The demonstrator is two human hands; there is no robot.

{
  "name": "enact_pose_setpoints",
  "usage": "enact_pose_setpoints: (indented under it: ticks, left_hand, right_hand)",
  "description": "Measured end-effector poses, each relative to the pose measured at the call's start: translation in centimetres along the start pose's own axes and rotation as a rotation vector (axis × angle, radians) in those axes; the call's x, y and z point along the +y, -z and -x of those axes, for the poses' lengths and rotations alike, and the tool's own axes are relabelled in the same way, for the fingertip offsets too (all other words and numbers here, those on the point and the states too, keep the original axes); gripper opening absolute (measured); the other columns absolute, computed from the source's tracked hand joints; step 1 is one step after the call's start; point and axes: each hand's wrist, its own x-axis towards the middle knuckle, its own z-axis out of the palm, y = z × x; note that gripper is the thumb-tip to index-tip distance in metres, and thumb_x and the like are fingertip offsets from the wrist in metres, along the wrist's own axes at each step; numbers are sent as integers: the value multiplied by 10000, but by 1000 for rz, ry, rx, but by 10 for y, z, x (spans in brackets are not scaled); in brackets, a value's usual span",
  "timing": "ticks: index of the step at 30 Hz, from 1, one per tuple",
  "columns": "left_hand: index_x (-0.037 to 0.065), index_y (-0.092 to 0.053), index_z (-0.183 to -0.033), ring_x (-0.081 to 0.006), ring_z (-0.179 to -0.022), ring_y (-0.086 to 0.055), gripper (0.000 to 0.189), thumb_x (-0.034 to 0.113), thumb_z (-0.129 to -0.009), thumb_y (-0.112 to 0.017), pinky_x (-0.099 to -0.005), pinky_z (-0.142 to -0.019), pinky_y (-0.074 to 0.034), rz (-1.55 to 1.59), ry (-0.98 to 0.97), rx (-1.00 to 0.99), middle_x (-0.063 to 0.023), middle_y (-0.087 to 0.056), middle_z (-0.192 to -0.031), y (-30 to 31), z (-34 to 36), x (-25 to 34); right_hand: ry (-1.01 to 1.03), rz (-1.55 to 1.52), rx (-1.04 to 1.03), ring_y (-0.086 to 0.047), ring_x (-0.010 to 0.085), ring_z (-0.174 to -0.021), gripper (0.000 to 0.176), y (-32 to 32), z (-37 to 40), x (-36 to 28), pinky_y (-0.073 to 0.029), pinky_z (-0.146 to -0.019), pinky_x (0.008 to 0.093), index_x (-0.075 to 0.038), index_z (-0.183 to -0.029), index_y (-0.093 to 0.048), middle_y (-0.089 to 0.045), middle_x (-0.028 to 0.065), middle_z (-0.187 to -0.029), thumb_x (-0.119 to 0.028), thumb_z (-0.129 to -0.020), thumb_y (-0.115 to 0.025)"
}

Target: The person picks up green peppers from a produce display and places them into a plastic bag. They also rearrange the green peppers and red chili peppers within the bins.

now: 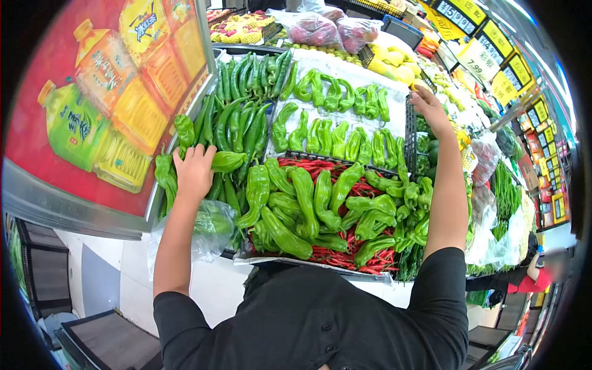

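Hands: Well apart over a market's produce display, the left hand [194, 171] at near left and the right hand [430, 110] farther out; whether either one grips anything cannot be told from this angle.
Left side: The left hand lies palm down over dark green peppers [251, 132], with a paler pepper [229, 161] just beside it.
Right side: The right hand, fingers bent, is at the right edge of a black crate [409, 126], near yellow fruit [394, 58].
Crate rows: Green peppers [339, 140] line up in two rows on white lining.
Front heap: Light green peppers [302, 192] lie piled over red chillies [377, 262].
Bag: Clear plastic bag [217, 243], green produce inside, beside the left forearm.
Surroundings: A red drinks advertisement [34, 142] stands at left; price signs [456, 12] hang at upper right.
Clothing: The person wears a black short-sleeved shirt [327, 296].
Bystander: Another person in red [539, 279] stands at far right.
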Motion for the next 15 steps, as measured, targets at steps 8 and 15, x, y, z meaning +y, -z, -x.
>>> enact_pose_setpoints:
  ticks: [8,15]
  left_hand:
    - [151,-559,-1230,-261,-1108,-601,567,130,-727,-821,-612,-1128,-261,111,-3,58,-43,-641,-1083,-6,10,-17]
    - [139,-611,-1173,-242,-1138,-604,466,134,-752,-810,-581,-1097,-277,183,5,207,-27,-666,-1141,11,12,-12]
  right_hand:
    - [136,-71,-78,-630,204,-1175,540,18,106,-56,-493,-1010,354,-31,-1476,-488,-619,124,-1345,-304,-1024,-602]
    - [240,-142,-135,-623,178,-1157,439,10,170,-88,-486,-1005,328,-25,-1429,-530,-639,88,-1285,-205,-1034,-591]
